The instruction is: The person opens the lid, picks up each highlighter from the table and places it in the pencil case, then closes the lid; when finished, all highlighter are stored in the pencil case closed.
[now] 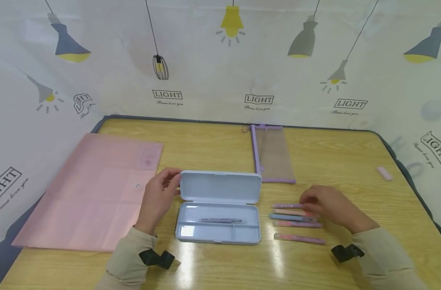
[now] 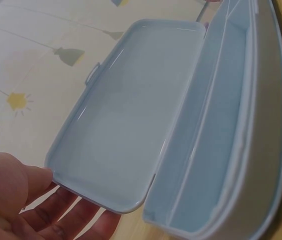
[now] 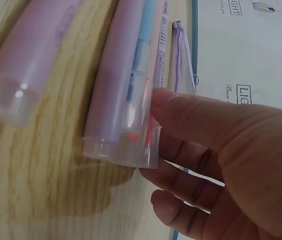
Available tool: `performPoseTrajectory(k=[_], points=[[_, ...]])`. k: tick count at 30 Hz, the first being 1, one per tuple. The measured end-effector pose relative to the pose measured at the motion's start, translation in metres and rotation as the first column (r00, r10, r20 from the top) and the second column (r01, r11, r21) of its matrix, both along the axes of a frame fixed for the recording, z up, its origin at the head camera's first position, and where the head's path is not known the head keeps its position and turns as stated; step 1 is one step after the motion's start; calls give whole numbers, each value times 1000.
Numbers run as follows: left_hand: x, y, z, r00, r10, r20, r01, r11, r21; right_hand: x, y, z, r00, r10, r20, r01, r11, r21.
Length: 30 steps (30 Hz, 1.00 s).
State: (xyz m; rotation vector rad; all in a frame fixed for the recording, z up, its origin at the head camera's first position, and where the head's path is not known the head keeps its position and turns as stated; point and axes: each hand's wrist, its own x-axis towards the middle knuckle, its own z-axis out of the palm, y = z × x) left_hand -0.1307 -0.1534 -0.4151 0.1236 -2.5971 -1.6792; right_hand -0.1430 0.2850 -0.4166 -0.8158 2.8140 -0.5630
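A light blue pencil case [image 1: 218,232] lies open on the table with a slim pen [image 1: 220,220] in its long rear compartment. My left hand [image 1: 159,199] holds the left end of its raised lid [image 2: 131,110], thumb on the near corner and fingers behind. To the right of the case, my right hand [image 1: 325,205] pinches the end of the farthest pen, a purple one [image 1: 286,206], between thumb and fingers. Beside it lie a peach pen [image 1: 287,211], a blue pen [image 1: 287,217] and a pink-purple pen [image 1: 296,224]. Another pink-purple pen [image 1: 300,239] lies apart, nearer me.
A large pink folder [image 1: 93,193] covers the table's left side. Behind the case lies a mesh zip pouch with purple edging [image 1: 275,155]. A small pink eraser [image 1: 384,173] is at the far right. Printed cloth [image 1: 206,60] surrounds the table's back and sides.
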Motion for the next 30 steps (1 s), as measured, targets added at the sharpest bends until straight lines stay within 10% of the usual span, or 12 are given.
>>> performPoseTrajectory(k=[10,16,22,30], points=[[0,1,1,1000,10,18,-10,1000,-1,0,1,2,1000,2,-21,-1,1000,27],[0,0,1,1000,3,25,-3,1000,-10,12,-9,31,989,-11,-147,16,999,38],[-1,0,2,1000,-2,19,2,1000,-10,26,-58,57,922,118,-369,-96,992,77],[0,2,0,1000,-3,8,3,1000,6,27,-129,43,819,277,-502,-196,958,208]])
